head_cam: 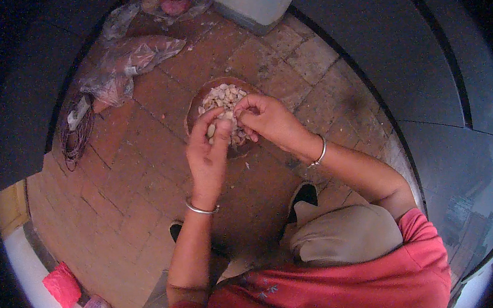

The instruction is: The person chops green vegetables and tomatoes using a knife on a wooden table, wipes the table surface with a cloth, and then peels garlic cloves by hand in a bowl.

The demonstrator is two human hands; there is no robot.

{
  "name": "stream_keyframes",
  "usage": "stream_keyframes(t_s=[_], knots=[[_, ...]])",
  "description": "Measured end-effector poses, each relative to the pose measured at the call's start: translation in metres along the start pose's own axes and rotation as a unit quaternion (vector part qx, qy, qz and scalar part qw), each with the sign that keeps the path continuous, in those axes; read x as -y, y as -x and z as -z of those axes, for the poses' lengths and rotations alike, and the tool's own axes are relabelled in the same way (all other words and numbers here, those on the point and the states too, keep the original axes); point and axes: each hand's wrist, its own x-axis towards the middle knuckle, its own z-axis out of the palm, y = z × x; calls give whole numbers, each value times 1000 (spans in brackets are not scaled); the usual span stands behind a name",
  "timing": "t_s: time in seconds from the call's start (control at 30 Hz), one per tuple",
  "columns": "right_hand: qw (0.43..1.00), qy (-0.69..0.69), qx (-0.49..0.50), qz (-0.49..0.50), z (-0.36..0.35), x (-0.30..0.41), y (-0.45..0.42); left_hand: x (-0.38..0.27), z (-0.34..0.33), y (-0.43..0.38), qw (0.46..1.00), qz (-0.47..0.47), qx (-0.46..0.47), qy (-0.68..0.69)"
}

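A round brown bowl [193,110] stands on the tiled floor in front of me, heaped with small pale pieces that look like garlic cloves [222,94]. Over its lower left part is my left hand [208,143], thumb and fingers curled around a pale clove [211,130]. My right hand [259,117] comes in from the right above the bowl, its thumb and fingertips pinched close to the left fingertips. Whether the right fingers hold a piece is too small to tell. Both wrists wear a silver bangle.
Clear plastic bags [141,55] with contents lie at the upper left, beside a coil of thin cord [76,138]. A pale container [259,7] stands beyond the bowl. A bright pink bag [63,287] lies at the lower left. My shoes flank the near floor.
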Motion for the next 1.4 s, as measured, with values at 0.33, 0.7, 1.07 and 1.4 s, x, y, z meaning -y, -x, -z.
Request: stream_keyframes(t_s=[0.33,0.7,1.07,1.4], knots=[[996,-75,43,12,-2,3,4,3,4,-2,933,182,32,310],[973,115,-9,199,3,5,-2,-4,13,-5,977,131,11,167],[955,212,-44,201,0,18,3,-15,10,-7,976,-101,-5,-193],[947,247,-40,199,2,12,3,-17,7,-5,939,-218,37,-263]])
